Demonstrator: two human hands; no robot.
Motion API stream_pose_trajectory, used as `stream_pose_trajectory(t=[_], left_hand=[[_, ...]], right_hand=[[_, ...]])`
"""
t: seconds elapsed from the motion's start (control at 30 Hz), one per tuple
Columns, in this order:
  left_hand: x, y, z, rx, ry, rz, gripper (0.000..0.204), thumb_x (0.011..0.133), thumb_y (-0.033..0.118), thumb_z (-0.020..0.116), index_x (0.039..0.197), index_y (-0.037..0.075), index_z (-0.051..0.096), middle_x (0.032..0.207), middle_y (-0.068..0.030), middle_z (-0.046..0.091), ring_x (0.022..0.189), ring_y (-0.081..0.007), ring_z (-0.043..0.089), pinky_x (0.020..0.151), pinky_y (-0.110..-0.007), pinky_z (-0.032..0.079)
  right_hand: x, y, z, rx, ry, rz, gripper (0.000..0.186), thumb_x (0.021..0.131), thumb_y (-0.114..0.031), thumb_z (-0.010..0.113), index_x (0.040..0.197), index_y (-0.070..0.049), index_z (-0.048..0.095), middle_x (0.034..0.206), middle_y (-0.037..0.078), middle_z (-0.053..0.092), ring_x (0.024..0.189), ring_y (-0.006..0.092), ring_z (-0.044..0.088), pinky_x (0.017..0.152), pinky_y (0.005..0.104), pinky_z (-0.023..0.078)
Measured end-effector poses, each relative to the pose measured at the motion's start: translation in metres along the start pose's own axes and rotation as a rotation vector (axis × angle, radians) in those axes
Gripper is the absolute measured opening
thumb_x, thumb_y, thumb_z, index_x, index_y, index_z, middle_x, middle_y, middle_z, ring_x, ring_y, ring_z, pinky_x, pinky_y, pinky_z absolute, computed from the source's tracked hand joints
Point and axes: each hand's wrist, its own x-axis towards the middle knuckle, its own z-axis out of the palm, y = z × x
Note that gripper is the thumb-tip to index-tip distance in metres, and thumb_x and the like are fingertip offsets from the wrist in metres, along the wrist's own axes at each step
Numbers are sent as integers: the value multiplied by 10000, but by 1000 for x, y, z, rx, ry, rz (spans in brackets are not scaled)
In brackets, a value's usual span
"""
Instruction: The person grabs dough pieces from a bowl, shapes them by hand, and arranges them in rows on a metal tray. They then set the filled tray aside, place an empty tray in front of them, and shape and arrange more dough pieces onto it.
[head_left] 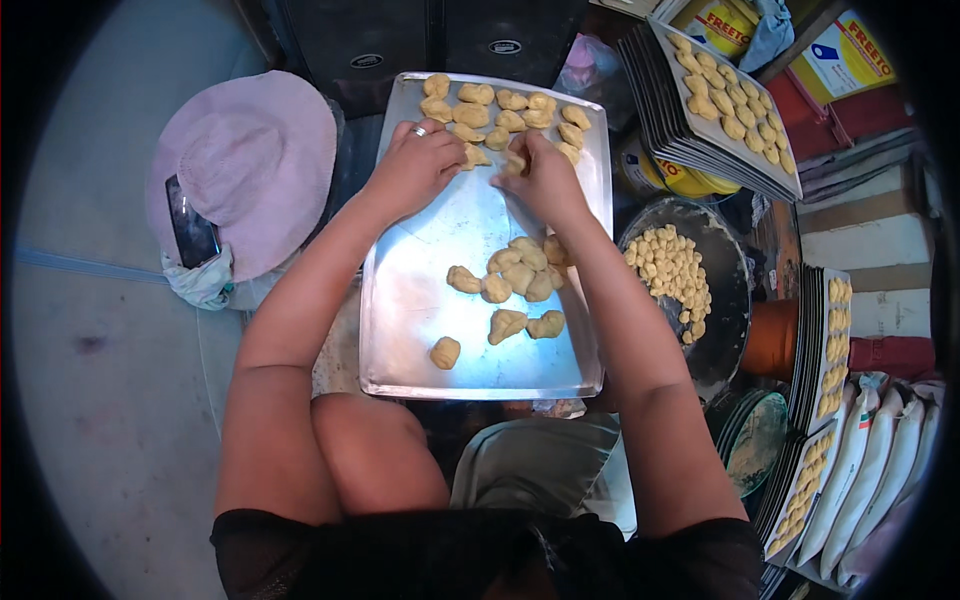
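Note:
A shiny metal tray lies in front of me. Rows of pale yellow dough pieces fill its far end, and a loose heap of dough pieces sits nearer its middle. My left hand, with a ring on one finger, is at the far left of the tray. Its bent fingers are closed at a dough piece at the front of the rows. Just to the right, my right hand pinches another dough piece slightly above the tray. A single dough lump rests near the tray's front.
At the right, a dark round pan holds many small dough pieces. Stacked trays bearing shaped dough stand at the back right, with more trays at the lower right. A pink hat and a phone are at the left.

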Motion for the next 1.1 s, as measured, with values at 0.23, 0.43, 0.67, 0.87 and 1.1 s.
stream_pose_trajectory(t=[0.23,0.43,0.67,0.87,1.1], left_hand=[[10,24,15,31,181,62,284,832,186,670,1106,109,679,1114,-48,637,1114,-242,538,997,-414,330],[20,34,18,83,108,35,246,859,238,648,1064,108,688,1088,-54,633,1095,-237,541,993,-410,339],[39,40,33,156,74,28,170,848,221,651,963,105,698,938,-50,640,1003,-243,567,908,-404,377],[32,36,30,211,101,-42,139,826,221,660,910,114,689,912,-48,637,987,-251,581,892,-410,382],[50,53,45,106,37,130,191,834,269,659,950,119,682,949,-42,629,1050,-227,561,919,-414,367]], right_hand=[[-17,-10,-13,-45,141,-64,320,726,-132,802,968,-25,622,989,160,650,846,331,643,748,407,506],[-50,-5,-54,-66,-799,-10,287,761,-80,760,1027,-22,671,914,82,650,847,202,646,762,302,521],[-18,40,-32,121,0,-142,222,785,-19,694,1004,-53,710,943,117,660,838,277,653,770,343,524],[-54,9,-56,-162,-261,-210,294,758,-145,759,1035,-60,708,996,124,660,924,284,643,844,363,504],[-41,34,-62,37,-78,134,192,761,-143,768,896,-34,686,877,106,692,817,232,673,761,342,520]])
